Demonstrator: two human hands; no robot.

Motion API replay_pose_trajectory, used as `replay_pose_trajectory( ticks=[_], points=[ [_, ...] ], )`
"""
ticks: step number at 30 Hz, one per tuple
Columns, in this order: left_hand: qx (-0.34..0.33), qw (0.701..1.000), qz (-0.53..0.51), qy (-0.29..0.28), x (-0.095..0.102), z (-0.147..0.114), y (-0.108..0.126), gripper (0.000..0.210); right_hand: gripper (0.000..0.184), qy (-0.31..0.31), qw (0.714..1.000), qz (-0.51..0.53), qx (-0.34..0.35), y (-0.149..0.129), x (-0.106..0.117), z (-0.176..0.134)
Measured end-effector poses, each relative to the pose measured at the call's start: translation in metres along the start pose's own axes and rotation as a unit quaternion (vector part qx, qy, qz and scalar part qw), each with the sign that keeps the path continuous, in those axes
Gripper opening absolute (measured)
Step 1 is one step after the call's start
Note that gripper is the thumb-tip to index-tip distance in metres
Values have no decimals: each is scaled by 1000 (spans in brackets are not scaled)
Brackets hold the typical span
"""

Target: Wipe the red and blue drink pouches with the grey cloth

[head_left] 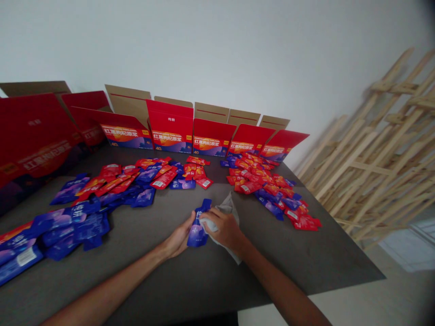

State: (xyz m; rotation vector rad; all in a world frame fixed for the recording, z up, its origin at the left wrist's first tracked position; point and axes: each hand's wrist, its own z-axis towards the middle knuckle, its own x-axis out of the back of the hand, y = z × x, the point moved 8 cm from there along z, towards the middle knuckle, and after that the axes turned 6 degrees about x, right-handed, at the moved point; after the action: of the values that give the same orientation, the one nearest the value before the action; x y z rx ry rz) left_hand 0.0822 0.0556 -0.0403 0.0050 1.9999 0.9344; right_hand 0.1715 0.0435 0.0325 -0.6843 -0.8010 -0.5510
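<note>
My left hand [180, 238] is closed on the left edge of a blue pouch [197, 237], its narrow spout end pointing away from me. The pouch is held just over the dark table, printed side up. In my right hand [226, 228] a grey-white cloth [231, 207] is bunched, and its upper part presses against the pouch's right side. Loose corners of the cloth hang out behind and below my fingers. The fingertips of my left hand are partly hidden under the pouch.
Heaps of red and blue pouches lie to the left [115, 185] and right [268, 185] on the dark table [163, 280]. Several open red cartons [173, 131] stand along the wall, a larger carton [34, 136] at far left. Wooden easels [370, 167] lean beyond the table's right edge.
</note>
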Motion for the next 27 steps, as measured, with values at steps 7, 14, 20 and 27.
replay_pose_trajectory(
  ticks=[7,14,20,27],
  points=[
    [5,1000,8,-20,-7,-2,-2,41,20,30,999,16,-30,7,9,1],
    [15,1000,-14,-14,1,1,-3,48,26,-95,992,47,73,-13,-11,-4],
    [8,1000,-12,-3,3,0,-2,44,25,-74,996,12,39,-11,-10,-2],
    [-19,1000,11,15,-3,-2,1,39,20,43,997,-26,-67,11,11,1]
  ],
)
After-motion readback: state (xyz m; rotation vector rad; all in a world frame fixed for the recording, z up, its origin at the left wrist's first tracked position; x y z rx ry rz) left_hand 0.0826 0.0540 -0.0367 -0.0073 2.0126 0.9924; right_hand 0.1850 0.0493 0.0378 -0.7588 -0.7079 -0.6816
